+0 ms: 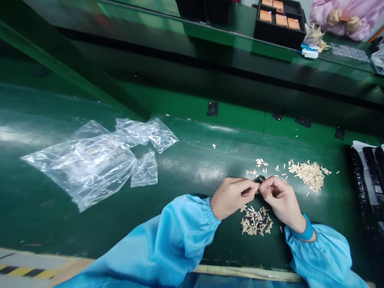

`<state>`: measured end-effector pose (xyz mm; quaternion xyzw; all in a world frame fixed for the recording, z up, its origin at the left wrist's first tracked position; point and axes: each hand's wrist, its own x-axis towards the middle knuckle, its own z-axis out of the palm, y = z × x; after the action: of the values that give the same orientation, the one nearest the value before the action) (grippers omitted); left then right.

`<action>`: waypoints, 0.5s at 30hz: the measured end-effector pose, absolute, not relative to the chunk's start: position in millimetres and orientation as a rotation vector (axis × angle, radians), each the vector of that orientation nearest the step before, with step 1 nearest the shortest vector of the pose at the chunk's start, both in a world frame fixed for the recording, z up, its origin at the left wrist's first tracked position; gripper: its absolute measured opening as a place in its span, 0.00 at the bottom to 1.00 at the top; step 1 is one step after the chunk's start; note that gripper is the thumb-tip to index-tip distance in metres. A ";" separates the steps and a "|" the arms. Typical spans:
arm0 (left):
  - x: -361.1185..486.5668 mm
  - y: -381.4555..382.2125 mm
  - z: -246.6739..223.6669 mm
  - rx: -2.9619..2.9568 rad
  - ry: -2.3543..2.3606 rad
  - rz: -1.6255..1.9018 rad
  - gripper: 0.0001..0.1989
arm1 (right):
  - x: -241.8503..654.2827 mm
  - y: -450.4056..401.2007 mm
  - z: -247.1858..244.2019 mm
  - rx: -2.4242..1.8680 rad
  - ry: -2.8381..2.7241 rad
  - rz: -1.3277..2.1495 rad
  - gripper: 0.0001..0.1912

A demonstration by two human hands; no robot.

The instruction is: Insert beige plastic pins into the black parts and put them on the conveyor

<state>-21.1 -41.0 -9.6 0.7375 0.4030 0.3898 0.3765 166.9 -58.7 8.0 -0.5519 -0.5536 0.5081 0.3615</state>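
My left hand (235,195) and my right hand (279,198) meet fingertip to fingertip above the green table (192,224). Both are pinched together on something too small to make out. Just below them lies a heap of small beige and black pieces (256,221). A larger pile of beige pieces (312,175) spreads to the right of my right hand. Several loose beige bits (261,162) are scattered beyond my fingertips. Blue sleeves cover both my forearms, and a blue band circles my right wrist.
Clear plastic bags (99,160) lie on the left of the table. Black trays (367,180) stand at the right edge. Behind a raised green ledge are a black box (280,30) with orange blocks and a person's gloved hands (343,22) holding something.
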 end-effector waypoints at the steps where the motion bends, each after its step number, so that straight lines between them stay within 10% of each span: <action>1: -21.4 -41.4 -10.9 1.925 1.025 0.996 0.09 | 166.6 -58.7 8.0 -1.427 -1.428 1.304 0.08; 15: -24.6 -31.2 -3.8 1.912 1.178 0.884 0.12 | 168.9 -57.0 7.8 -1.467 -1.348 1.286 0.10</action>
<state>-24.6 -31.2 -3.8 0.7403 0.4562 0.3423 0.3560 168.9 -57.0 7.8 -0.5733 -0.5269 0.5025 0.3757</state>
